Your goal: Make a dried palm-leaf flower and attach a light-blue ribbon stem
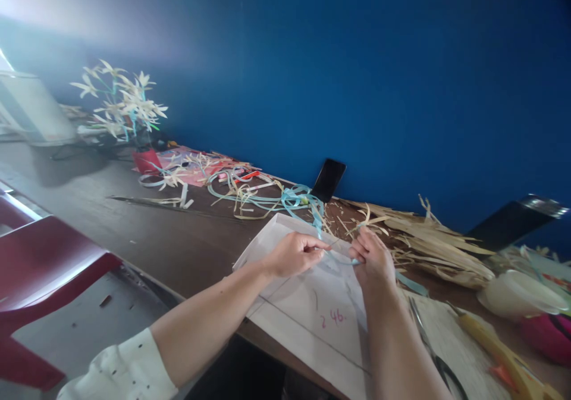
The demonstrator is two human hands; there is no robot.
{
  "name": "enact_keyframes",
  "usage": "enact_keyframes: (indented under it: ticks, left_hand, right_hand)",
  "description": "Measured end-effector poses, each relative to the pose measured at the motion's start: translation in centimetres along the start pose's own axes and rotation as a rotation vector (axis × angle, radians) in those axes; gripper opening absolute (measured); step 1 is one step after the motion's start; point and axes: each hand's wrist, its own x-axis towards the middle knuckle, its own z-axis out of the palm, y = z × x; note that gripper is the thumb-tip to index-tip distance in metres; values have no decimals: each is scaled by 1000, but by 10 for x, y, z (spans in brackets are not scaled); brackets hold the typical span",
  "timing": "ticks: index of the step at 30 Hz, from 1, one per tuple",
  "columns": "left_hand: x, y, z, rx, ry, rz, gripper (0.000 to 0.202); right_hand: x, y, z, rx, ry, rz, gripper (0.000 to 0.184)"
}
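Note:
My right hand (373,256) is closed around the base of a small pale flower (368,216) made of dried strips, its petals sticking up above the fingers. A narrow light-blue ribbon (339,261) runs from this hand toward my left. My left hand (298,252) has thumb and index finger pinched together at the ribbon's other side, near a thin strand between the hands. Both hands are above a white paper sheet (294,319) with a raised edge and pink handwriting.
Loops of blue ribbon (292,196) and a black phone (329,180) lie ahead. Dried husks (439,242) are piled at right, near scissors (422,322), a yellow glue gun (495,346) and a white bowl (520,296). A red pot (146,161) holds finished flowers (134,99) at left.

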Motion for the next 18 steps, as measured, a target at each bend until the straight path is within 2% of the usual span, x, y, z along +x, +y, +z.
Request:
enact_keyframes:
  ticks: [18]
  left_hand:
    - [-1, 1, 0, -4, 2, -10, 37]
  right_hand:
    - [0, 2, -2, -7, -11, -5, 35]
